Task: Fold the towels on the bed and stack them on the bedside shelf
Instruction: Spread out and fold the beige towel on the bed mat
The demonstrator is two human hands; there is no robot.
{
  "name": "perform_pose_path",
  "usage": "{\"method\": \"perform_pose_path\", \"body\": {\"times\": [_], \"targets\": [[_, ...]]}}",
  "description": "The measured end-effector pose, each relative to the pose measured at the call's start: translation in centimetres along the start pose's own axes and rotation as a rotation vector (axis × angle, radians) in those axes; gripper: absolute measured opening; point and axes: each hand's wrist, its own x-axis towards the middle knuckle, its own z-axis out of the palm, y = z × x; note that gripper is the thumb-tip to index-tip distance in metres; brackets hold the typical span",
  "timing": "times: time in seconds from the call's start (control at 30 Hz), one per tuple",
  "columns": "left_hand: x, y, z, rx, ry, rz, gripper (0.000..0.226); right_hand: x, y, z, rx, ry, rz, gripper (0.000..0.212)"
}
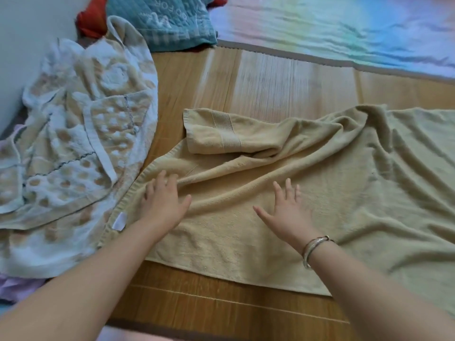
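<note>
Beige towel (307,183) lies long axis left-right across the bed, rumpled; left hand (162,200) presses near its left end, right hand (286,207) flat mid-towel, both holding nothing.

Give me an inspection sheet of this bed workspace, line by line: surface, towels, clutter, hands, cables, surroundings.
Surface: bamboo mat, partly covered by towels.
Job's things: tan towel spread out, wrinkled, far left corner folded over; patterned towel crumpled at left, unfolded.
Clutter: teal quilted cloth, red cloth, lilac cloth.
Hands: left hand fingers bent onto the tan towel's left edge; right hand flat on it, fingers spread, bracelet on wrist.
Cables: nothing seen.
Surroundings: wall at left; pastel sheet beyond the mat. Shelf not in view.
</note>
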Motion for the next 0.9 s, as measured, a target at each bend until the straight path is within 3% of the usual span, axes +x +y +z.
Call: {"method": "perform_pose_path", "body": {"times": [0.23,0.33,0.43,0.5,0.63,0.73,0.8,0.9], "targets": [[6.0,5.5,-2.9,-0.233,0.125,0.149,0.046,6.9,-1.1,-4.8,0.089,0.315,-0.201,0.040],[9.2,7.9,-3.9,-0.289,0.121,0.091,0.046,11.2,-1.2,-7.7,0.097,0.413,-0.271,0.024],[13.2,9.4,-4.5,-0.281,0.097,0.022,0.050,16.6,-2.4,-10.7,0.095,0.421,-0.257,0.022],[16.6,9.8,-4.4,-0.242,0.069,-0.042,0.055,20.7,-3.2,-12.3,0.119,0.335,-0.214,0.016],[21.5,10.1,-4.5,-0.282,0.010,-0.230,0.071,26.0,-3.8,-13.8,0.095,-0.076,-0.178,0.035],[23.2,10.4,-4.7,-0.335,0.035,-0.378,0.069,27.2,-4.2,-14.6,0.051,-0.308,-0.215,0.030],[24.2,10.2,-4.8,-0.325,0.049,-0.432,0.055,27.5,-4.6,-15.3,-0.048,-0.431,-0.217,0.023],[24.9,9.5,-5.2,-0.286,0.113,-0.306,0.006,27.9,-5.1,-15.8,-0.171,-0.519,-0.266,0.014]]}}
